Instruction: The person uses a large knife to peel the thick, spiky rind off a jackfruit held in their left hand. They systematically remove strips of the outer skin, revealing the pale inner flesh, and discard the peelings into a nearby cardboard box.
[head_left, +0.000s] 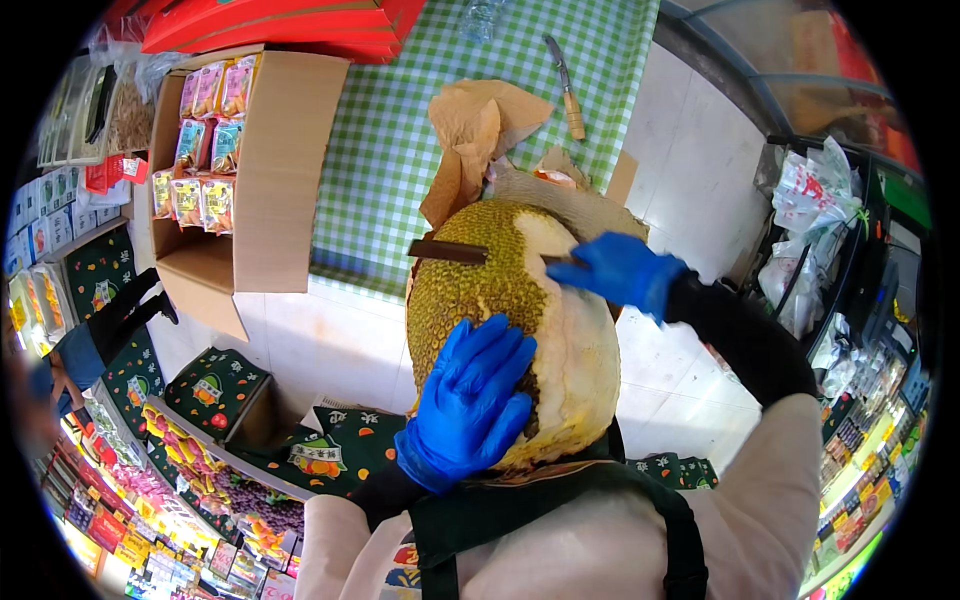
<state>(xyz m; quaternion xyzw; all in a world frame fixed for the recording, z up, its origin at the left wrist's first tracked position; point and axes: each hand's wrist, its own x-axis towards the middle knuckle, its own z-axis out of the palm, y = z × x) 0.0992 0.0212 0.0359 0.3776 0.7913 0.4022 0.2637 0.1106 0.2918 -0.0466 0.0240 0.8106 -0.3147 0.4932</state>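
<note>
A large jackfruit stands before me, its bumpy green-brown rind pared away down the right side to a pale surface. My left hand, in a blue glove, lies flat on the near left part of the rind. On the right, my gloved right hand grips a knife by its handle end. The dark knife blade crosses the upper part of the fruit and juts out past the left of it. Rind hides the middle of the blade.
A table with a green checked cloth holds crumpled brown paper, a wooden-handled knife and a clear plastic bottle. Left stands a cardboard carton of snack packs. Plastic bags hang at right. A person's legs show far left.
</note>
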